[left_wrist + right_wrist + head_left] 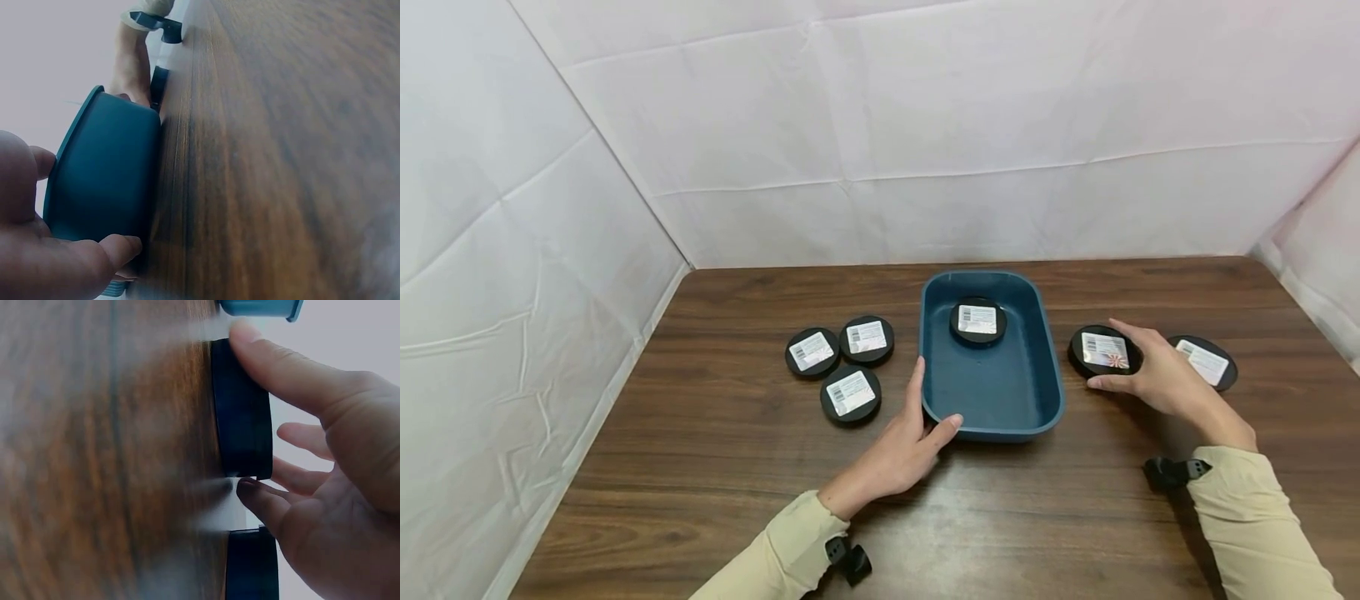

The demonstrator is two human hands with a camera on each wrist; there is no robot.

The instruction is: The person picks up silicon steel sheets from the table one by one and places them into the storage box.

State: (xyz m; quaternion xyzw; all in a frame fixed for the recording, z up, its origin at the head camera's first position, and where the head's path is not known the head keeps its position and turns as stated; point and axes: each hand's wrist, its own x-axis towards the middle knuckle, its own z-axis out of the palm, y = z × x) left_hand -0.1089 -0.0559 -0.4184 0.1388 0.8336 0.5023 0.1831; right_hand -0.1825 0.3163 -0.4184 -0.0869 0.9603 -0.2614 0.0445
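My left hand [895, 454] holds the near left corner of a deep blue plastic tray [992, 417], thumb on the front rim, index finger along the left side. In the left wrist view, the fingers lie against the tray's outer wall [103, 169]. One flat round black container [977, 335] with a white label sits inside, toward the far end. To the tray's right, my right hand [1165, 379] grips another round black container [1093, 371] between thumb and fingers. The right wrist view shows this container [244, 412] standing on the tabletop.
Behind my right hand's fingers, another labelled black container [1213, 367] lies on the wooden table [715, 467]. Left of the tray sit three more: a left one [812, 352], a far one [867, 339] and a near one [851, 395]. White cloth walls [850, 125] border the table.
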